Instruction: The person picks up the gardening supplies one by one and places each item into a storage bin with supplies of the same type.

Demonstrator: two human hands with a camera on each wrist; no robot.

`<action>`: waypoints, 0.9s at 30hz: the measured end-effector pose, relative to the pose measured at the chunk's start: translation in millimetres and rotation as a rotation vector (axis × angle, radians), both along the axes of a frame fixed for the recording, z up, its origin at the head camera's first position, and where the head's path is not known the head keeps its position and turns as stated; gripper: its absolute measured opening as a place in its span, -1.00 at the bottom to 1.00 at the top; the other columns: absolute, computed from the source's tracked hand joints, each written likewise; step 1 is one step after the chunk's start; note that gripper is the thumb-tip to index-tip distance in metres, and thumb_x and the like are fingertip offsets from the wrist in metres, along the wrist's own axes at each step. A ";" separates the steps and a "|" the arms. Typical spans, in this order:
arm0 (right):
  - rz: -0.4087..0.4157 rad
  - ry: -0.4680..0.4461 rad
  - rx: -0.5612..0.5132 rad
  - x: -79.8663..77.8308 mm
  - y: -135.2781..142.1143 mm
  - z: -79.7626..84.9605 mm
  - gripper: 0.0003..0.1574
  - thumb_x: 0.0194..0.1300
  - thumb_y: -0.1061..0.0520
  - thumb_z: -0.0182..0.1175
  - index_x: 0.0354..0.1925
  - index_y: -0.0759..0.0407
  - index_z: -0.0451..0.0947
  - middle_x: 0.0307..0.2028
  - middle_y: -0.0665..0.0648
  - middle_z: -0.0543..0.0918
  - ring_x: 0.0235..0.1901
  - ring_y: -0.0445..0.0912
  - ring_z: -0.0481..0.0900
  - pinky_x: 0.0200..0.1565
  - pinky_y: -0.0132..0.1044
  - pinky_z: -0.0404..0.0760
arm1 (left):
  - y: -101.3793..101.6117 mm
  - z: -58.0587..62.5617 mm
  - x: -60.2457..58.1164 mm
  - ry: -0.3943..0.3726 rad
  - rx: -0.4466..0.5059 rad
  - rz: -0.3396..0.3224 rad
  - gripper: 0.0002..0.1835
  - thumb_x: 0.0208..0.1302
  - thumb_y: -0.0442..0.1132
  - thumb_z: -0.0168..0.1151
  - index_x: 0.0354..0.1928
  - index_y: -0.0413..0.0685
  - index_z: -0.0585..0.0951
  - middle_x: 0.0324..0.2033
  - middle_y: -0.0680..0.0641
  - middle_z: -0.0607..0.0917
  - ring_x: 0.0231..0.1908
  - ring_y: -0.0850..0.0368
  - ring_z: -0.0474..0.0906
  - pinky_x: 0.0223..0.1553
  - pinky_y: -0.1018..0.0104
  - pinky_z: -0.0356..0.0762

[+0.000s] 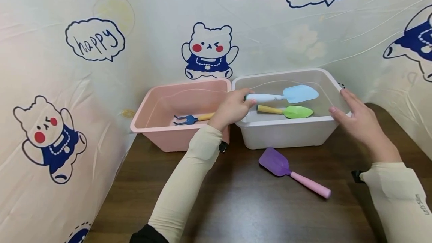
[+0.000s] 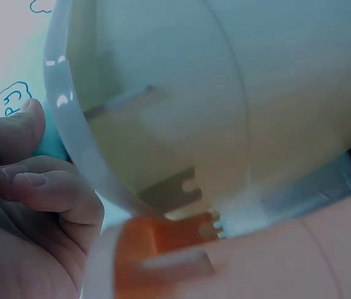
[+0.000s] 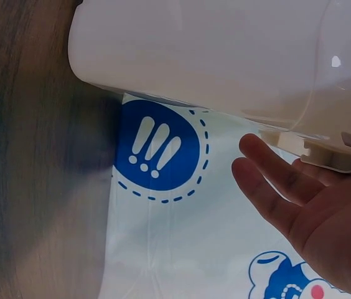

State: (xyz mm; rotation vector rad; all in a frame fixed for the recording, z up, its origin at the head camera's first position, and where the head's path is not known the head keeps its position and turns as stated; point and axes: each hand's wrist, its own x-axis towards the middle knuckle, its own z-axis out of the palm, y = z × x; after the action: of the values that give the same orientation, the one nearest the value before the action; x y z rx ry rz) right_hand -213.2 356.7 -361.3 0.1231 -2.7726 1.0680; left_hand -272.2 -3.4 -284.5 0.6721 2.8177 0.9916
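My left hand (image 1: 233, 108) grips a toy trowel (image 1: 300, 93) by its pale handle, the light blue blade pointing right over the grey-white bin (image 1: 287, 132). Below that blade, a green trowel (image 1: 298, 112) with a yellow handle lies inside the same bin. In the right wrist view my right hand (image 3: 312, 212) has its fingers stretched out beside the bin's outer wall. From the head view, this hand (image 1: 362, 121) touches the bin's right rim, thumb at the front corner. The left wrist view shows curled fingers (image 2: 51, 187) at the rim, around a teal handle end.
A pink bin (image 1: 172, 138) stands left against the grey-white one, with a blue toy fork (image 1: 189, 119) on a yellow handle inside. A purple shovel (image 1: 275, 161) with a pink handle lies on the dark wooden table (image 1: 236, 205) in front. A printed cloth (image 1: 152, 40) hangs behind.
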 end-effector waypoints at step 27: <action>-0.010 -0.007 0.016 0.8 -2.4 2.3 0.00 0.51 -0.25 -0.01 0.63 0.09 -0.20 0.59 0.28 -0.18 0.49 0.41 -0.22 0.29 0.51 -0.14 | 26.2 -15.7 -6.8 0.067 0.016 -0.051 -0.61 0.47 -0.08 0.21 0.26 0.04 0.62 0.03 0.05 0.69 -0.14 0.18 0.52 -0.04 0.31 0.45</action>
State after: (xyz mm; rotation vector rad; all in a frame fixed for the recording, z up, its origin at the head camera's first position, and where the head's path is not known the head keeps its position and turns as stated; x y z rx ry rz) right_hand -212.4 354.3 -359.0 0.1077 -2.7854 1.0469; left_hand -279.0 22.8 -300.3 0.7898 2.8365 1.0029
